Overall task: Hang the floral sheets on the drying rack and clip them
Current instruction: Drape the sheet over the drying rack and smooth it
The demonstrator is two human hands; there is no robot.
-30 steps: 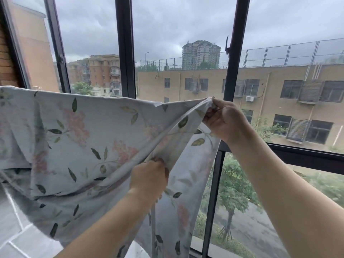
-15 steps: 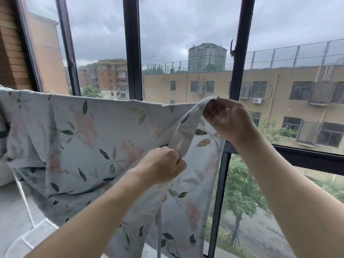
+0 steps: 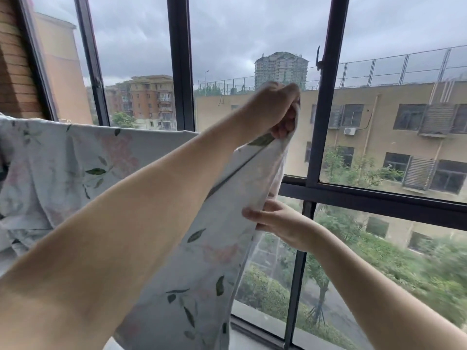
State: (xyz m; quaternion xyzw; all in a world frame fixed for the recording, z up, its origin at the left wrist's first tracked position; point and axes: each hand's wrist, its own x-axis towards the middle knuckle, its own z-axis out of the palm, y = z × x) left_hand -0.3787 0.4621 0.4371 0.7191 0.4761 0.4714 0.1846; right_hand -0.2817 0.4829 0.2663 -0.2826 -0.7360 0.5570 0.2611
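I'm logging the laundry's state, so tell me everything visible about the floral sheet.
The floral sheet is thin, pale blue-grey fabric printed with faded pink blossoms and dark green leaves. It drapes in front of the window, top edge level on the left, bunched at far left. The left hand lifts its right corner high; the right hand pinches the hanging edge below. No clips show.

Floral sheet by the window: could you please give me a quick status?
Left hand gripping the pale floral cotton sheet high at its corner. Right hand pinching its edge lower down. No clips visible; nothing in the way.
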